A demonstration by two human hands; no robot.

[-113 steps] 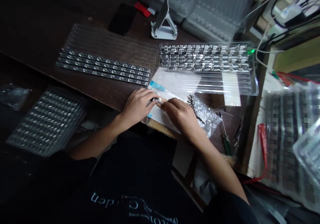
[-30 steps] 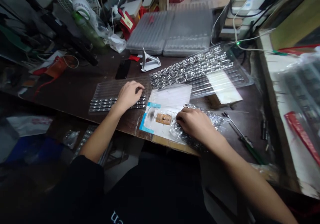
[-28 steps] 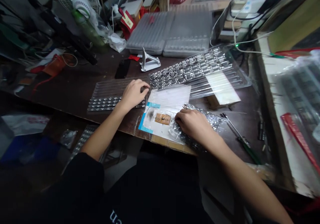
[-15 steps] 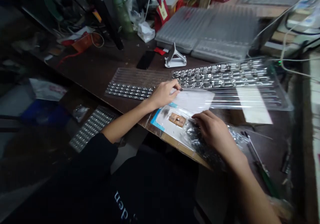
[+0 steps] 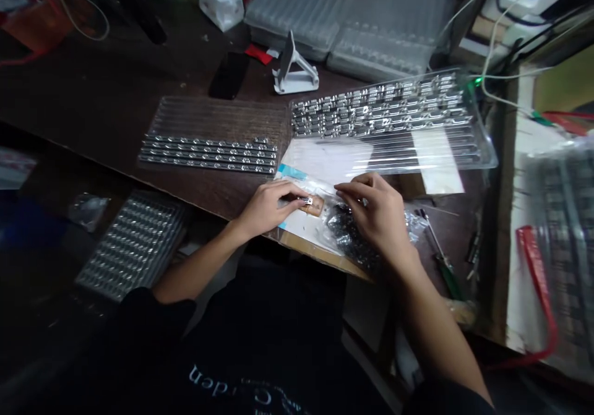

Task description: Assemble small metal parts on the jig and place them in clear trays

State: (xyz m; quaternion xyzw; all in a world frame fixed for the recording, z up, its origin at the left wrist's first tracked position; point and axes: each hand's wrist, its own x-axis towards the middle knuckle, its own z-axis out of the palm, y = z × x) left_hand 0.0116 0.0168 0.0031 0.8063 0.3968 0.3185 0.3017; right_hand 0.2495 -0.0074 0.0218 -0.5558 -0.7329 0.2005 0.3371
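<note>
Between thumb and forefinger, my left hand (image 5: 271, 208) pinches a small metal part (image 5: 307, 200) at the left side of a small brown block (image 5: 315, 205). The block lies on a white sheet with blue tape (image 5: 292, 171) at the table edge. My right hand (image 5: 378, 211) is closed in a pinch just right of the block, above a plastic bag of small dark parts (image 5: 350, 235); what its fingertips hold is too small to make out. A clear tray with several rows of metal parts (image 5: 208, 155) lies to the left, and a fuller tray (image 5: 380, 109) lies behind.
A grey stand (image 5: 297, 81) and a dark phone (image 5: 229, 75) are farther back, near stacked clear trays (image 5: 301, 7). A green-handled screwdriver (image 5: 448, 276) lies at the right. More filled trays (image 5: 127, 242) sit low on the left.
My left hand has moved from the rear tray down to the brown block, with a small metal part in its fingers. My right hand stays near the bag. The view has shifted.
</note>
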